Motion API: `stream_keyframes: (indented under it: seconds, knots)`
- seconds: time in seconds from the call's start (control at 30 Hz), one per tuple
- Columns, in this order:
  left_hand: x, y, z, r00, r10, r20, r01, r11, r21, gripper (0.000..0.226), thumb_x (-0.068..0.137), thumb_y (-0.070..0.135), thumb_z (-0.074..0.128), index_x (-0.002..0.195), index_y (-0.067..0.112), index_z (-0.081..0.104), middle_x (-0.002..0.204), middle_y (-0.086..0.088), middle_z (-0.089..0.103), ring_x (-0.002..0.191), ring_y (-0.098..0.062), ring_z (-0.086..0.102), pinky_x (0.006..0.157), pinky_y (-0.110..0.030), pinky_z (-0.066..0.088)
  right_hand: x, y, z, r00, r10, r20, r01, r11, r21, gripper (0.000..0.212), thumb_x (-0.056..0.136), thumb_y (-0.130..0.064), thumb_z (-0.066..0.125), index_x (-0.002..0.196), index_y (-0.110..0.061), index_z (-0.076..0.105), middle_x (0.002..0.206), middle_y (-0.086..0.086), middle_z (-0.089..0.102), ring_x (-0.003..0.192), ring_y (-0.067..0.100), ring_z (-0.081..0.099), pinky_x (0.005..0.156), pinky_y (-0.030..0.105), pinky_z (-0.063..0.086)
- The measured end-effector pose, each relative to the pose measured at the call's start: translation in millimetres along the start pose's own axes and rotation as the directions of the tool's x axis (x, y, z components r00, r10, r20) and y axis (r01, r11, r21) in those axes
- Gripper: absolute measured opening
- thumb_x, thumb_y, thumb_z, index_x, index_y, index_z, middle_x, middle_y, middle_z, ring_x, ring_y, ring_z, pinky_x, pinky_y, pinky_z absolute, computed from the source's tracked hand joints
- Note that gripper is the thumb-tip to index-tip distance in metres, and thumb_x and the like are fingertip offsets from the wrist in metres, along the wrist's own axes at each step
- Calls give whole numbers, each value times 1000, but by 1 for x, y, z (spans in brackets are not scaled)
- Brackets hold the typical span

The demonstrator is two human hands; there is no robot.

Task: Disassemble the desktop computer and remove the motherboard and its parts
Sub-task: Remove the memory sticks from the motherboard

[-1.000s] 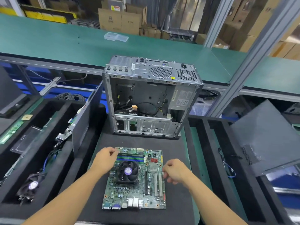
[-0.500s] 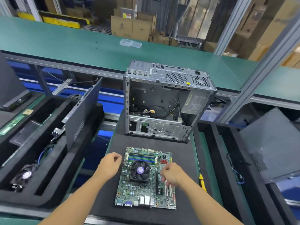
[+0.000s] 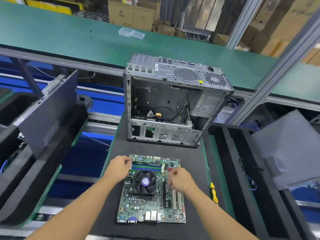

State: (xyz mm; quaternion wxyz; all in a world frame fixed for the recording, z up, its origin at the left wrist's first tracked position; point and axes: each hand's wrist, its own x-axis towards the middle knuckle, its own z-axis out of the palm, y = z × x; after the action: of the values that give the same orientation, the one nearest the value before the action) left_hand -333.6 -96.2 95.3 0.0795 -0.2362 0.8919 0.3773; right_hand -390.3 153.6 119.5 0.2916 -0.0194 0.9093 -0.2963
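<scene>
Green motherboard (image 3: 152, 196) lies flat near the front edge of the black mat (image 3: 190, 153), clear of the case (image 3: 173, 104) behind, left hand (image 3: 119, 168) and right hand (image 3: 180, 181) curled at either end of the RAM (image 3: 147, 168), probably for its latches, though I cannot tell whether either pinches anything.

Counter (image 3: 222, 163) carried a black mat (image 3: 194, 158). On it: open case (image 3: 173, 101) at back, motherboard (image 3: 138, 205) flat in front, yellow screwdriver (image 3: 214, 194) at right edge.

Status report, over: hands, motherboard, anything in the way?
Left hand at memory slots, right hand beside cooler; grips unclear. Motherboard flat on mat, cooler mounted. Nothing blocking.
</scene>
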Motion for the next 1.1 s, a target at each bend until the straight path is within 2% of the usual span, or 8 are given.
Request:
stream_keyframes:
  seconds: [0.07,0.17,0.3,0.43,0.6,0.83,0.93,1.1]
  knots:
    - [10,1,1,999,-31,28,30,999,30,27,103,23,48,112,14,71,111,-6,72,105,-25,64,86,-29,46,9,0,0,997,-15,-71,14,1000,-15,26,97,-20,43,98,-14,68,89,4,73,68,17,64,65,30,52]
    - [21,-1,3,998,-49,37,45,993,106,45,103,27,46,60,16,55,61,-5,59,67,-27,58,56,-30,36,23,0,3,992,-86,-89,80,994,-68,31,100,-18,44,123,-18,65,114,4,68,86,16,66,77,26,50]
    - [28,-3,2,997,-55,51,47,986,160,57,101,29,49,47,16,36,43,3,38,45,-18,38,45,-27,28,39,6,12,976,-211,57,218,935,-278,44,102,-11,38,145,-14,49,145,10,44,130,28,47,110,32,37]
    - [37,-9,-4,996,-51,70,42,992,117,47,98,29,59,53,18,48,52,3,45,47,-11,36,44,-21,35,47,11,18,969,-231,86,246,899,-363,47,102,-10,39,149,-15,44,142,10,42,129,30,43,107,36,38]
    - [46,-6,-1,991,-121,57,117,991,66,11,89,20,73,82,17,81,84,3,75,77,-11,66,70,-22,50,48,14,17,962,-232,145,272,870,-412,51,102,-10,39,153,-17,37,142,6,39,129,29,38,106,40,40]
    - [43,-22,10,947,-312,72,316,877,-360,8,86,12,75,82,18,75,93,-7,74,87,-24,68,75,-36,59,43,20,14,949,-260,180,316,743,-591,66,98,-10,44,158,-21,18,150,3,28,135,26,31,101,43,47]
    - [45,-17,13,951,-308,15,299,908,-293,5,85,12,76,89,15,73,95,-7,72,92,-30,69,85,-43,58,43,20,16,946,-258,194,323,725,-608,68,97,-8,45,158,-22,17,147,3,27,133,26,30,95,43,50]
    - [51,-8,11,977,-215,-2,214,973,-87,13,91,12,67,82,22,70,99,-1,71,95,-23,66,86,-31,53,53,5,8,938,-304,165,343,754,-560,45,102,-13,39,147,-16,45,126,7,45,125,27,42,100,39,44]
